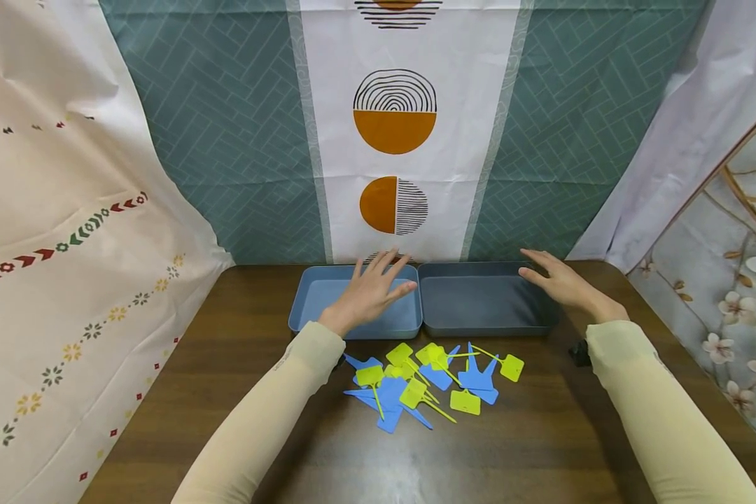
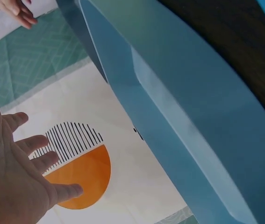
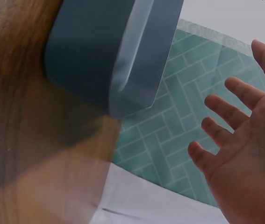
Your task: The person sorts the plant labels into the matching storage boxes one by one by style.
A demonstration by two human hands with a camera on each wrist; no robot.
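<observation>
My left hand (image 1: 370,292) is held over the light blue tray (image 1: 318,294), fingers spread and holding nothing. In the left wrist view the same hand (image 2: 15,163) has its fingers extended beside the wall of the blue tray (image 2: 188,88). My right hand (image 1: 563,285), also with nothing in it, hovers by the right end of the dark grey tray (image 1: 472,301). Its fingers (image 3: 223,112) are apart and extended in the right wrist view. In front of the trays lies a loose pile of T-shaped plant labels, several yellow (image 1: 465,402) and several blue (image 1: 389,421).
The two trays stand side by side at the back of the brown wooden table (image 1: 479,462). Behind them hangs a green and white patterned curtain (image 1: 239,140). Cream cloth (image 1: 101,280) borders the left side, and floral cloth (image 1: 731,336) the right.
</observation>
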